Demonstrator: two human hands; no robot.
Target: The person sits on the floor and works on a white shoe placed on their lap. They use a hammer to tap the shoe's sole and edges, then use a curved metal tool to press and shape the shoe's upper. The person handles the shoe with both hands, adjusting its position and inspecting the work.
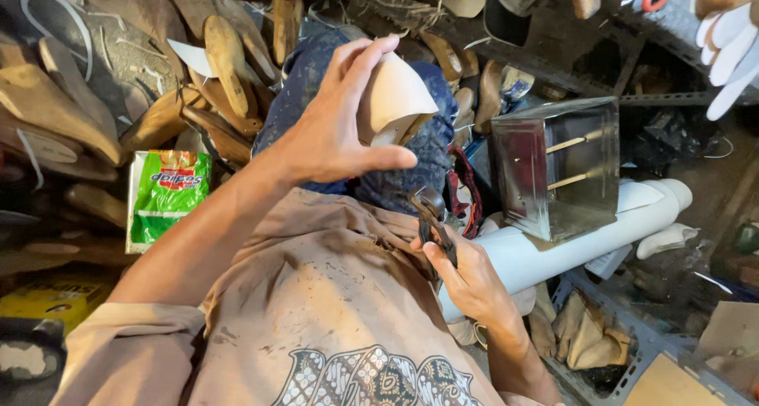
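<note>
Tan leather shoe upper on its last (pixel 393 99), gripped by our left hand (pixel 336 125).
Our right hand (pixel 466 275) closes its fingers round black pincers (pixel 433 220); we judge a steady hold above the lap best.

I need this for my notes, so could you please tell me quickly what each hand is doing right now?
Left hand: closed around a pale tan curved leather piece, held up.
Right hand: closed on dark metal pincers.
</note>
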